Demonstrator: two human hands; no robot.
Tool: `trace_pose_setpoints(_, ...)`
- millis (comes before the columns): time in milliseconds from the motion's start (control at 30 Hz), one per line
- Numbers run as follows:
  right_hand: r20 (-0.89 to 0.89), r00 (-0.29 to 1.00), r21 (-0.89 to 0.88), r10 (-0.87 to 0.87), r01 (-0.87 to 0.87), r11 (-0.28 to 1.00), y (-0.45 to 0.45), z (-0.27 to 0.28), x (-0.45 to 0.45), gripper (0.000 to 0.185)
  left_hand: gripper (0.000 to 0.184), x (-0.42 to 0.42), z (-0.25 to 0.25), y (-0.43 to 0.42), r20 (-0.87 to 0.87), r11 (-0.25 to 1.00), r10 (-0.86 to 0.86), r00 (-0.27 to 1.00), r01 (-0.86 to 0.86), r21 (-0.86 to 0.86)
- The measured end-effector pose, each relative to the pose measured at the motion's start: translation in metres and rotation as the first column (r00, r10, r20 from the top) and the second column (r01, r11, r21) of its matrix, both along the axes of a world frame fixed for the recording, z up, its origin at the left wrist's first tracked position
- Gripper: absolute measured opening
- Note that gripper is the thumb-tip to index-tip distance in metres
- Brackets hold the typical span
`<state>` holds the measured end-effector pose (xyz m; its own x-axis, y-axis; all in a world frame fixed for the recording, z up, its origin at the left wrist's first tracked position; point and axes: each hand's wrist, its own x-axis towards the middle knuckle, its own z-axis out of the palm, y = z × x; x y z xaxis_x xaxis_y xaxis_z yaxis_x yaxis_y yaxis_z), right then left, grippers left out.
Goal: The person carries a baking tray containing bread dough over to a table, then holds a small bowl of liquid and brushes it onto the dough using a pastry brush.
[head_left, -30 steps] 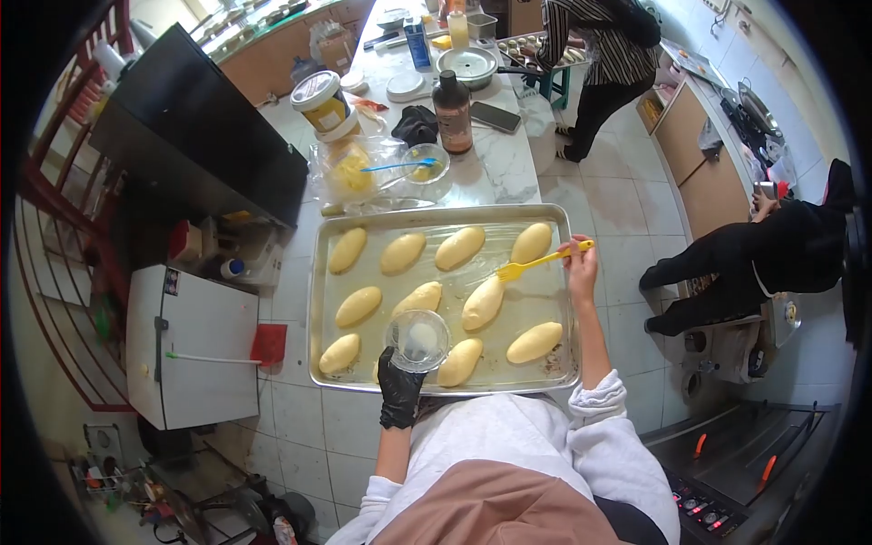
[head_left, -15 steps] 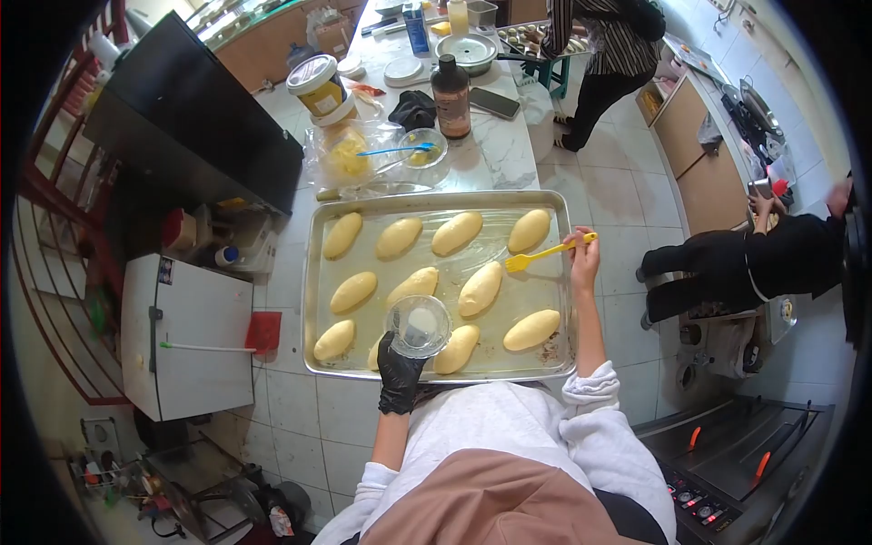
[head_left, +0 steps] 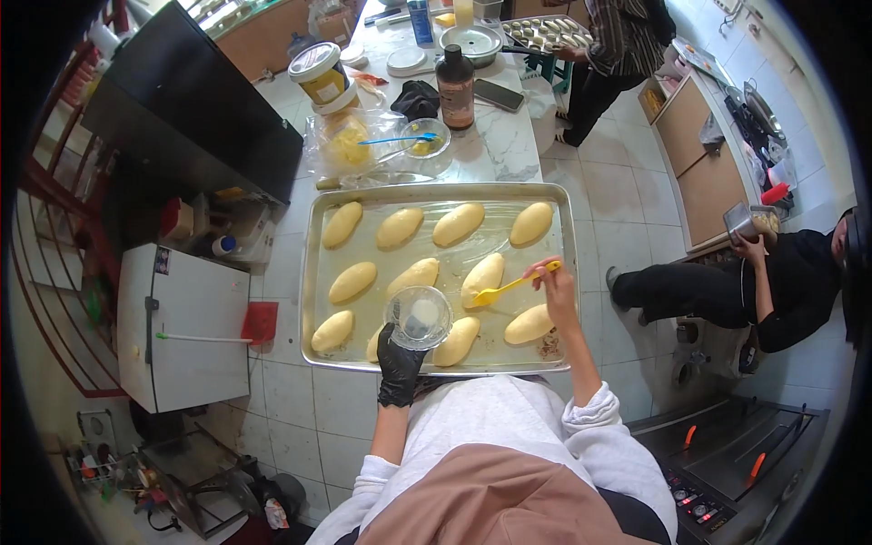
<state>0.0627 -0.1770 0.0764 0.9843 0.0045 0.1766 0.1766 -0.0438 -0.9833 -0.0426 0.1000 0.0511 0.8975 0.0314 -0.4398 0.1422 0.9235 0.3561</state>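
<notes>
A large metal baking tray [head_left: 313, 300] holds several oval dough pieces in rows. My left hand [head_left: 400, 363], in a black glove, is closed on a clear plastic cup [head_left: 420, 318] held above the front rows. The cup partly hides the dough under it. Bare, my right hand [head_left: 556, 289] pinches the handle of a yellow pastry brush [head_left: 518, 283]. The brush head is at the lower right side of a dough piece [head_left: 482, 277] in the middle row; whether it touches the dough I cannot tell.
Beyond the tray, a marble table [head_left: 504, 150] bears a dark bottle [head_left: 455, 86], a phone [head_left: 498, 96], a bowl with a blue brush [head_left: 425, 138] and a tub [head_left: 318, 73]. A co-worker [head_left: 763, 272] stands at right; another person [head_left: 622, 54] handles a filled tray [head_left: 545, 34].
My right hand has moved down and left, bringing the yellow brush to the middle-row dough. The co-worker at right now holds a metal container higher. The far person has reached to the filled tray.
</notes>
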Motion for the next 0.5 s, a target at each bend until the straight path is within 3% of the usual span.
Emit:
trace_pose_setpoints(200, 0.089, 0.993, -0.057, -0.082, 0.087, 0.995, -0.035, 0.006, 0.009, 0.023, 0.057, -0.003, -0.002, 0.002, -0.006, 1.000, 0.007, 1.000, -0.007, 0.008)
trace_pose_setpoints(267, 0.062, 0.997, 0.168, -0.055, 0.044, 0.985, -0.034, 0.000, 0.007, 0.025, 0.059, -0.002, -0.002, 0.001, 0.002, 1.000, 0.013, 1.000, -0.013, 0.014)
trace_pose_setpoints(300, 0.066, 0.996, 0.167, -0.057, 0.045, 0.985, -0.031, -0.004, 0.005, 0.025, 0.060, -0.002, -0.003, 0.001, -0.001, 0.999, 0.001, 1.000, -0.001, 0.045)
trace_pose_setpoints(367, -0.048, 0.992, 0.256, 0.118, -0.102, 0.961, -0.023, -0.014, 0.000, 0.026, 0.061, 0.000, -0.003, 0.000, 0.000, 0.997, -0.014, 1.000, 0.014, 0.077)
trace_pose_setpoints(500, -0.107, 0.972, 0.208, 0.207, -0.182, 0.961, -0.021, -0.032, 0.003, 0.026, 0.062, 0.001, 0.006, -0.003, -0.010, 1.000, -0.015, 1.000, 0.015, 0.018)
